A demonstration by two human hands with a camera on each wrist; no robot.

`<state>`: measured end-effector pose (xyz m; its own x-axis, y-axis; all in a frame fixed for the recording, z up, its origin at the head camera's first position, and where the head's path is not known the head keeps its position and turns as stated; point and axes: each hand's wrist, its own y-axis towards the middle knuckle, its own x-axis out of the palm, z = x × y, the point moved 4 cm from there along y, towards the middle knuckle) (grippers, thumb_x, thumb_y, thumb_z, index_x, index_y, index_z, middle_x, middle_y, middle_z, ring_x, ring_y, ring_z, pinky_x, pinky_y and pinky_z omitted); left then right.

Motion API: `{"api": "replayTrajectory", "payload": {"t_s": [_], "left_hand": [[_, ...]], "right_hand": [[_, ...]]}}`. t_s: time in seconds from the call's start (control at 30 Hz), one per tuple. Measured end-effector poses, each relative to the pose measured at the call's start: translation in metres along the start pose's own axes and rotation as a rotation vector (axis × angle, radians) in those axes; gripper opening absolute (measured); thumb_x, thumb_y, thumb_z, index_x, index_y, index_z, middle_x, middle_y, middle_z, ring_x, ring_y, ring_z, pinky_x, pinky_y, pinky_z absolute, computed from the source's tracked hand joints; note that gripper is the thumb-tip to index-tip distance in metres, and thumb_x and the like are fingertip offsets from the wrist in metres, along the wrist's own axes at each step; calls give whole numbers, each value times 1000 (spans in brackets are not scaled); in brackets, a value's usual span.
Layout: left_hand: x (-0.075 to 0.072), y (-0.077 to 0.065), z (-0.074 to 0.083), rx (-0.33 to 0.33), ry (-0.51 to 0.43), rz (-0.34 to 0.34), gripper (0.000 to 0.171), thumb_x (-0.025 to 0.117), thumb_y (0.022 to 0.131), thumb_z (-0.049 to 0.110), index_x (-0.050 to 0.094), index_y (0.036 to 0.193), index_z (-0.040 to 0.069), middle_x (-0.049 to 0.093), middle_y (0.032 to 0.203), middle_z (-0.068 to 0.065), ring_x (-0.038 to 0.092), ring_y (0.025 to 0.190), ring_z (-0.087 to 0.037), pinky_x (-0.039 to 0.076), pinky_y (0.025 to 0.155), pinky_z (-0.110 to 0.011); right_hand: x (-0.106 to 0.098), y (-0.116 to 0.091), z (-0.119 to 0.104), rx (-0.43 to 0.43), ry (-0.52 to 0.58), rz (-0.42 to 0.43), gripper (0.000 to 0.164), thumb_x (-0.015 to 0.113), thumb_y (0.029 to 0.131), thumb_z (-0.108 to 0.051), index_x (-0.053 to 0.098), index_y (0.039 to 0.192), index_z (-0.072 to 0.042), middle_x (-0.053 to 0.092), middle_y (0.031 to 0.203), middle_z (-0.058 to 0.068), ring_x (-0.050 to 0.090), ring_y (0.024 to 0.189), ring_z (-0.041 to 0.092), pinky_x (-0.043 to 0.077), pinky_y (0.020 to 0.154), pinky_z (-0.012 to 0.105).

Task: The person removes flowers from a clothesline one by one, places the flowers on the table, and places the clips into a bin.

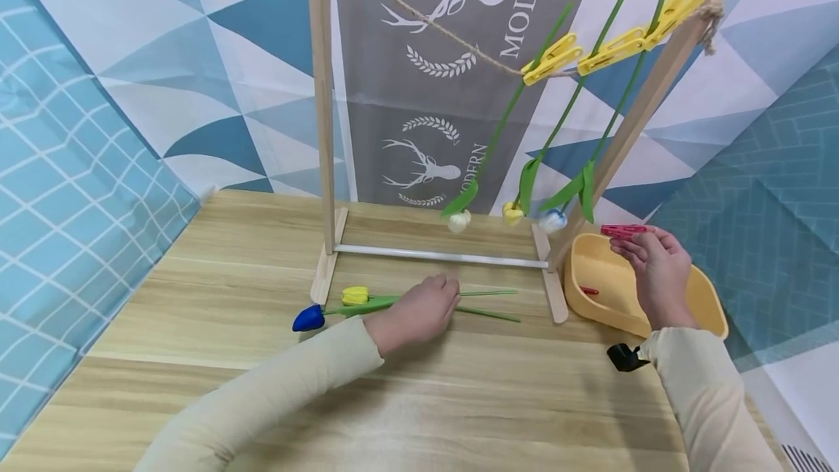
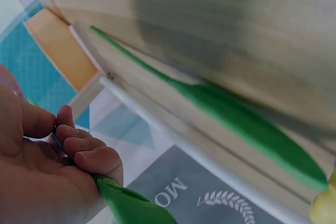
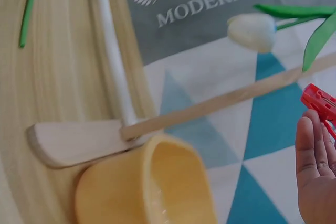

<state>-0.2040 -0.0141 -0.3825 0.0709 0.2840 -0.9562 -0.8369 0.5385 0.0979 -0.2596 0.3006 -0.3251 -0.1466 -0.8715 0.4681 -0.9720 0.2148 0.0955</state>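
Note:
My left hand (image 1: pixel 438 296) lies on the table over the green stems of a blue tulip (image 1: pixel 308 318) and a yellow tulip (image 1: pixel 355 295). In the left wrist view its fingers (image 2: pixel 79 148) curl round one green stem (image 2: pixel 131 208), while the other stem and leaf (image 2: pixel 247 124) lie loose on the wood. My right hand (image 1: pixel 629 242) pinches a red clothespin (image 1: pixel 623 230) above the yellow tub (image 1: pixel 711 308); the pin (image 3: pixel 319 99) also shows at my fingertips (image 3: pixel 310 145). Another red pin (image 1: pixel 588 290) lies inside the tub.
A wooden rack (image 1: pixel 321 115) with a rope (image 1: pixel 426 20) stands at the back of the table. Three tulips (image 1: pixel 459 221) hang head-down from yellow clothespins (image 1: pixel 553 58) near its right post (image 1: pixel 629 130). A patterned cloth backdrop rises behind it.

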Motion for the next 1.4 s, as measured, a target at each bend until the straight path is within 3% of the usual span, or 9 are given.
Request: {"api": "replayTrajectory", "payload": {"t_s": [0.13, 0.33, 0.53, 0.7, 0.93, 1.1, 1.23, 1.4], "left_hand": [[6, -2, 1, -22, -7, -49, 20, 37, 100, 19, 50, 93, 6, 46, 77, -3, 45, 69, -15, 43, 59, -28], [17, -4, 2, -7, -10, -68, 19, 37, 101, 19, 50, 94, 7, 46, 77, -2, 44, 68, -14, 41, 58, -26], [30, -7, 4, 21, 33, -93, 19, 39, 100, 19, 52, 97, 6, 48, 77, -2, 44, 67, -12, 42, 60, -24], [41, -8, 6, 5, 25, -130, 20, 38, 101, 20, 52, 100, 6, 52, 83, -3, 49, 73, -12, 46, 64, -26], [50, -7, 9, 30, 68, -140, 22, 36, 101, 21, 53, 100, 8, 55, 87, -3, 54, 80, -14, 48, 73, -29], [55, -6, 9, 49, 80, -125, 19, 37, 100, 20, 52, 96, 9, 53, 83, -2, 52, 76, -13, 46, 71, -28], [57, -5, 11, 68, 84, -111, 18, 39, 100, 19, 51, 94, 8, 51, 79, -1, 49, 70, -12, 44, 66, -27], [62, -2, 12, 59, 97, -124, 18, 37, 100, 21, 51, 95, 9, 49, 80, 0, 48, 70, -11, 43, 67, -27]], "right_hand": [[-11, 3, 10, 32, -23, 28, 5, 55, 90, -1, 50, 93, -1, 67, 82, 8, 68, 65, 18, 56, 67, 26], [-29, 7, 25, 77, -113, 32, 3, 50, 92, -1, 51, 90, -2, 69, 77, 4, 69, 64, 15, 56, 66, 24], [-52, 18, 43, 108, -256, 45, 5, 55, 91, -8, 56, 94, -4, 70, 80, 0, 69, 67, 12, 55, 66, 23], [-70, 30, 58, 126, -350, 53, 7, 58, 90, -13, 59, 94, -8, 70, 81, -3, 69, 69, 11, 55, 66, 23], [-65, 27, 61, 167, -440, 84, 10, 57, 91, -17, 55, 97, -9, 69, 77, -9, 67, 67, 6, 54, 64, 18], [-59, 27, 59, 231, -561, 47, 14, 55, 93, -21, 51, 102, -10, 67, 75, -13, 66, 67, 3, 53, 65, 17], [-59, 29, 61, 280, -711, -8, 30, 53, 94, -26, 50, 114, -4, 64, 74, -16, 65, 69, 0, 53, 67, 16], [-58, 33, 66, 331, -864, -41, 57, 50, 96, -32, 38, 134, 8, 60, 77, -17, 63, 71, -2, 54, 71, 19]]}}
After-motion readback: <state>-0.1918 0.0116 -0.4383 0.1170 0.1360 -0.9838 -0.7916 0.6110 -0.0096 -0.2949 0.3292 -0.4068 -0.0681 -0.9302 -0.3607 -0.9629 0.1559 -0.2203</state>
